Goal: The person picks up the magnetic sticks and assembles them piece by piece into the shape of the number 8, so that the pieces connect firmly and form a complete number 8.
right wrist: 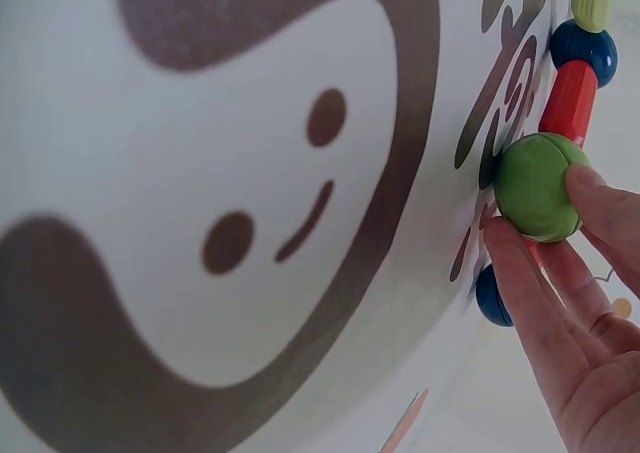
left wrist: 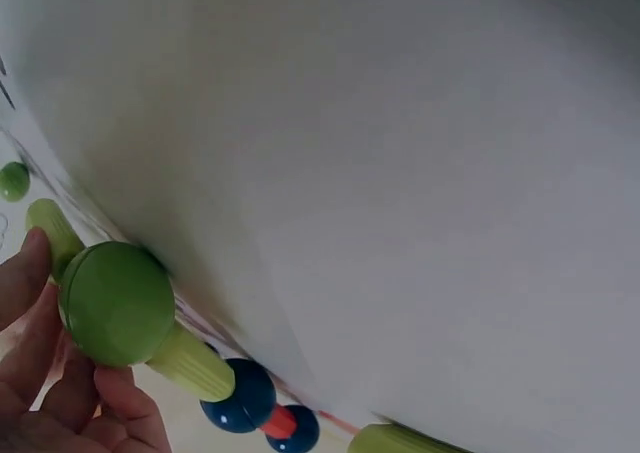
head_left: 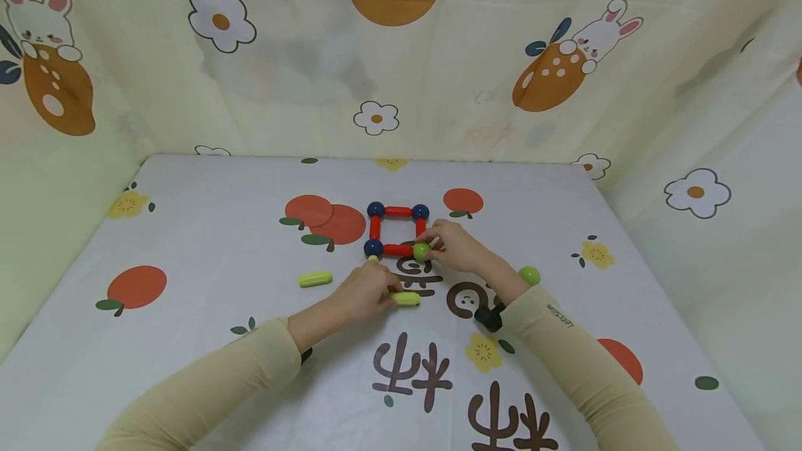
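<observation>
A square of red magnetic rods and balls lies on the table; three corners are dark blue balls, the near right one a green ball. My right hand pinches that green ball between thumb and fingers. My left hand grips another green ball, hidden in the head view, which joins two yellow-green rods. One rod reaches to the near left blue ball; the other rod points right, with the left fingertips against it.
A loose yellow-green rod lies left of the left hand. Another green ball is beside the right forearm. The printed tablecloth covers the table, and patterned curtains hang at its back and sides.
</observation>
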Tool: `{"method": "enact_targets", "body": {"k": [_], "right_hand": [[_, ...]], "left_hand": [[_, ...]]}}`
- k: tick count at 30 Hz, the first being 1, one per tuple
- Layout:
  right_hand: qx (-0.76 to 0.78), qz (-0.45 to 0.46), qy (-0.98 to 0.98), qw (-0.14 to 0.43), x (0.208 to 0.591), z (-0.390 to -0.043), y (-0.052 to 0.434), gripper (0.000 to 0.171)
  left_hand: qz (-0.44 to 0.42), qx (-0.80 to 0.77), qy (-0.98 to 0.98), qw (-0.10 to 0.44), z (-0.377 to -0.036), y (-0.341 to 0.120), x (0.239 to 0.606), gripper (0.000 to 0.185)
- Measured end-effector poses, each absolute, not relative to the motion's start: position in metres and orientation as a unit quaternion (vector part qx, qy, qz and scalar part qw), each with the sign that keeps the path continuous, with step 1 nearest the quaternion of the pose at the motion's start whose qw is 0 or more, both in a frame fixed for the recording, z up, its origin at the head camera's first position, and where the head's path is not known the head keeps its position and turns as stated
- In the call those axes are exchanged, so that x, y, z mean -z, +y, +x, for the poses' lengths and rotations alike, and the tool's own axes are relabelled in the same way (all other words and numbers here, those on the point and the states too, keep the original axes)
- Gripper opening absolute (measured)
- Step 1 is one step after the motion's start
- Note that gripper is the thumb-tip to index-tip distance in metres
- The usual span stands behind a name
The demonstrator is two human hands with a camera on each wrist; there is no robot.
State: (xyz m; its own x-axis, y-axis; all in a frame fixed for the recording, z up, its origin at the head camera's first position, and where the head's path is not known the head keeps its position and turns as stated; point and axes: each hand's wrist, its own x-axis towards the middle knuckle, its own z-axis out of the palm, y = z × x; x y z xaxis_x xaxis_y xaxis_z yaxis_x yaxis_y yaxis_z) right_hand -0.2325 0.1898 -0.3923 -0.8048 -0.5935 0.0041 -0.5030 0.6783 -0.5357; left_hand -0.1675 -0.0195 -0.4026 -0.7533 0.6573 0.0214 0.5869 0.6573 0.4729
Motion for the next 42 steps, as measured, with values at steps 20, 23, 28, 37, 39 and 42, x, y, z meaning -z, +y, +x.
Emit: {"method": "enact_targets", "body": {"k": [20, 23, 28, 37, 39, 42], "right_hand": [[0.261, -0.283, 0.917, 0.099, 0.392, -0.233, 0.19, 0.026], [0.26, -0.282, 0.918, 0.1, 0.392, -0.233, 0.19, 0.026], [0.268, -0.275, 0.917, 0.111, 0.393, -0.233, 0.19, 0.027], [0.262, -0.273, 0.919, 0.11, 0.395, -0.235, 0.191, 0.028], [0.26, -0.274, 0.92, 0.107, 0.395, -0.234, 0.19, 0.028], [0.256, -0.274, 0.921, 0.106, 0.394, -0.233, 0.19, 0.028]], "left_hand": [[0.324, -0.251, 0.908, 0.084, -0.167, -0.026, 0.401, 0.019], [0.326, -0.247, 0.909, 0.083, -0.167, -0.026, 0.401, 0.02], [0.332, -0.242, 0.909, 0.075, -0.166, -0.029, 0.401, 0.02], [0.324, -0.247, 0.911, 0.065, -0.164, -0.039, 0.398, 0.022], [0.318, -0.247, 0.913, 0.063, -0.164, -0.041, 0.398, 0.021], [0.309, -0.243, 0.917, 0.066, -0.162, -0.043, 0.399, 0.021]]}}
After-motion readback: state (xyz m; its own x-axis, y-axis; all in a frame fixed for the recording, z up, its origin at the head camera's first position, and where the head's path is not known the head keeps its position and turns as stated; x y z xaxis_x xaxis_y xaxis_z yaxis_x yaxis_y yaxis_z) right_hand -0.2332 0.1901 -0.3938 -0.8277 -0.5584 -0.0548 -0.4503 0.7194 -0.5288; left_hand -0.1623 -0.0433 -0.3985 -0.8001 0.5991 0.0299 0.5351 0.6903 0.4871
